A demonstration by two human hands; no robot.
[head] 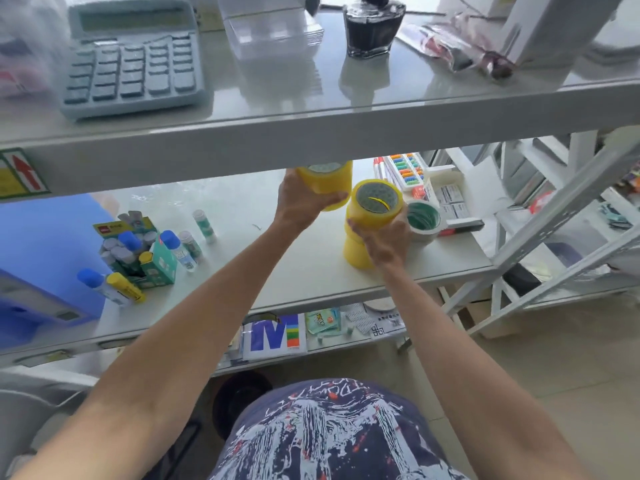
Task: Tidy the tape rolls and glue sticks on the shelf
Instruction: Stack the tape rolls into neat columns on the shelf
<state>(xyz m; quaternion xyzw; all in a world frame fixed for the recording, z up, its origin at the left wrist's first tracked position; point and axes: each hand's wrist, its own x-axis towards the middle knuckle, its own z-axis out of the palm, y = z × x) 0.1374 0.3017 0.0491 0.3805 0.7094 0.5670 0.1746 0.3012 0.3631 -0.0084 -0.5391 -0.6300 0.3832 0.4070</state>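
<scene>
Each hand's fingers grasp a glossy yellow cylindrical tape stack: left hand (304,199), right hand (388,242).

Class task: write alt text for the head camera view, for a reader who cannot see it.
A person's left hand and right hand each grip a stack of yellow tape rolls, the left stack raised and the right stack on the middle shelf. Glue sticks lie scattered around a small green box at left; a calculator sits on the shelf above.
</scene>
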